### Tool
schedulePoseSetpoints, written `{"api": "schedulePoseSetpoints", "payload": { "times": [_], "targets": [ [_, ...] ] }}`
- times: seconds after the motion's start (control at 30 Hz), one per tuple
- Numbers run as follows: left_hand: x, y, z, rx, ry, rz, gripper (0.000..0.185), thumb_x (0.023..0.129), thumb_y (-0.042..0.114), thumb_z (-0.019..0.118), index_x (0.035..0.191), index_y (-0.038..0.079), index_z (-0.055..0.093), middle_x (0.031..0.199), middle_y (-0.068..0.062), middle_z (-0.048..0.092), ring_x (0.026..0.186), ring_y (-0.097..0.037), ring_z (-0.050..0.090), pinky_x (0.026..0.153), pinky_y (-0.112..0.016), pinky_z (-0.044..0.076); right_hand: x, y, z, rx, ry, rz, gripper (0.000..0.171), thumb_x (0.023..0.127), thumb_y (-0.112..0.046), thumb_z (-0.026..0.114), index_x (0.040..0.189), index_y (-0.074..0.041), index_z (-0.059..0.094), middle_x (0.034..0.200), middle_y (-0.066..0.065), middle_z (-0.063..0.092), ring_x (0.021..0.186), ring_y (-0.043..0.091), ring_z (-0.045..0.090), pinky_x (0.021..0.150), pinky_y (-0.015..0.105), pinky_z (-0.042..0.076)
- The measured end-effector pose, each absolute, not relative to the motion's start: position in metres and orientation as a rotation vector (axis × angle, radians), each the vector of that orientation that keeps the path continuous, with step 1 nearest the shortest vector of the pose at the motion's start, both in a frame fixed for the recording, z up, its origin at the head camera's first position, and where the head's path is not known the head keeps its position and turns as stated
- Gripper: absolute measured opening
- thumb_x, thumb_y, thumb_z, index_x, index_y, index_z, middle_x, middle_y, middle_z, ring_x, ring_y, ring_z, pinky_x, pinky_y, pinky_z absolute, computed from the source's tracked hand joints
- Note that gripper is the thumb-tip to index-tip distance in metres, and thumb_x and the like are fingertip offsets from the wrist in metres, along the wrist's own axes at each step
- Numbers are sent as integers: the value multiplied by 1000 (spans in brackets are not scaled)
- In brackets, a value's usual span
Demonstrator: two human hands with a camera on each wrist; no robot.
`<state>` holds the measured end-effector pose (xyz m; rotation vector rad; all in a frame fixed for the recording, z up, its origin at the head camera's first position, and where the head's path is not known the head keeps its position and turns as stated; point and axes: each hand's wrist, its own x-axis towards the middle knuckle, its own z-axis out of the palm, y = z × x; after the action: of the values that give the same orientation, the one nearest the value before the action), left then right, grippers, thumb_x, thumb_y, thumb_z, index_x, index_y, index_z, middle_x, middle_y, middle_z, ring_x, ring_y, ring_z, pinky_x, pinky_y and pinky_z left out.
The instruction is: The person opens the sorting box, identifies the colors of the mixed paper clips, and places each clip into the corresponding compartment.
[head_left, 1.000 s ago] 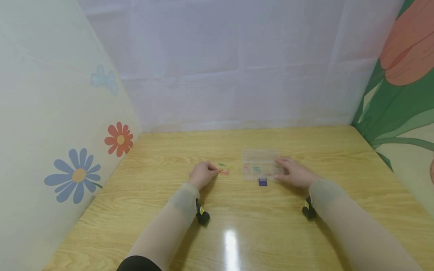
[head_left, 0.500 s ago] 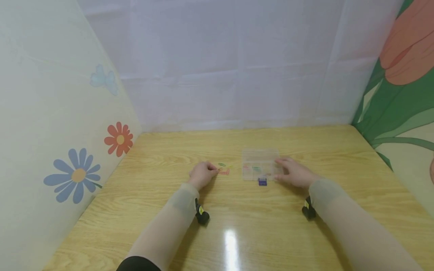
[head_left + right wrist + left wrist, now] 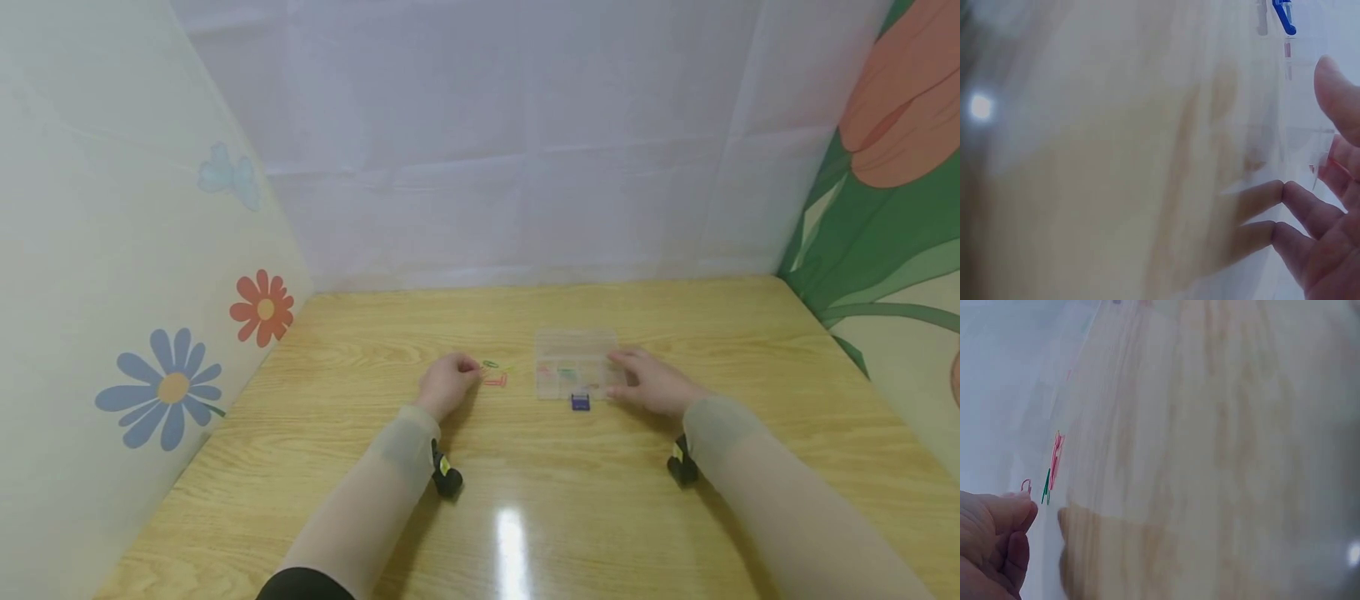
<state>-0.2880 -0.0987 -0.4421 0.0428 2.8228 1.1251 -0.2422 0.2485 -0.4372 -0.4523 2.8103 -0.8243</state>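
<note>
My left hand [image 3: 448, 385] pinches a pink paper clip [image 3: 1026, 485] between thumb and fingertips; its loop sticks out past them in the left wrist view. Just beyond those fingertips lie red-pink paper clips [image 3: 496, 381], a green paper clip [image 3: 490, 364] and a yellow piece [image 3: 509, 368]. To the right stands a clear plastic box [image 3: 548, 390] with compartments holding small coloured pieces. My right hand [image 3: 651, 383] rests at its right side, thumb and fingers spread apart, with two fingertips down on the tabletop in the right wrist view.
A dark blue latch-like piece [image 3: 581, 403] sits at the box's front edge. The wooden table [image 3: 360, 333] meets a white cloth [image 3: 480, 208] behind. Flower-printed panels flank it left and right.
My left fingertips have drawn slightly up and away from the red-pink clips. The right hand and the box have stayed in place.
</note>
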Motion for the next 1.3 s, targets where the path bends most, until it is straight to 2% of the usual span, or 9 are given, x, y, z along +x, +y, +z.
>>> {"api": "schedulePoseSetpoints", "payload": {
  "times": [0.13, 0.27, 0.63, 0.9, 1.13, 1.3],
  "targets": [
    [-286, -98, -441, 74, 2824, 1169, 20, 95, 25, 62, 112, 17, 68, 112, -1, 67, 107, -23, 58, 93, -44, 43, -242, 249, -437, -461, 2812, -825, 74, 92, -42, 62, 148, -3, 32, 152, 26, 24, 136, 48, 25, 107, 62, 19],
    [-285, -96, -439, 88, 2788, 1209, 17, 96, 25, 60, 108, 17, 70, 113, -1, 67, 110, -23, 58, 93, -43, 45, -242, 248, -437, -459, 2811, -824, 75, 92, -42, 62, 148, -3, 32, 152, 26, 24, 136, 48, 25, 107, 62, 19],
    [-285, -83, -435, 187, 2823, 1194, 15, 94, 25, 62, 103, 16, 71, 106, 1, 69, 99, -19, 60, 86, -40, 47, -240, 248, -435, -476, 2831, -818, 73, 93, -40, 62, 148, -3, 32, 152, 26, 23, 135, 50, 27, 106, 63, 21],
    [-282, -76, -429, 181, 2791, 1201, 16, 95, 26, 61, 105, 16, 69, 105, 2, 69, 100, -18, 61, 87, -40, 46, -241, 249, -436, -482, 2822, -821, 74, 93, -41, 62, 148, -3, 31, 152, 26, 23, 135, 50, 26, 106, 63, 20],
    [-281, -70, -429, 217, 2705, 1285, 16, 96, 20, 60, 106, 11, 68, 92, 0, 72, 85, -14, 68, 87, -40, 48, -241, 250, -436, -483, 2811, -824, 74, 93, -42, 61, 149, -4, 31, 153, 26, 21, 135, 50, 25, 106, 63, 20],
    [-283, -67, -430, 241, 2711, 1288, 15, 96, 19, 60, 105, 10, 68, 91, 0, 72, 83, -13, 68, 87, -39, 48, -242, 250, -438, -488, 2815, -820, 75, 93, -44, 61, 148, -4, 31, 153, 26, 22, 135, 50, 25, 106, 63, 20]
  ]
}}
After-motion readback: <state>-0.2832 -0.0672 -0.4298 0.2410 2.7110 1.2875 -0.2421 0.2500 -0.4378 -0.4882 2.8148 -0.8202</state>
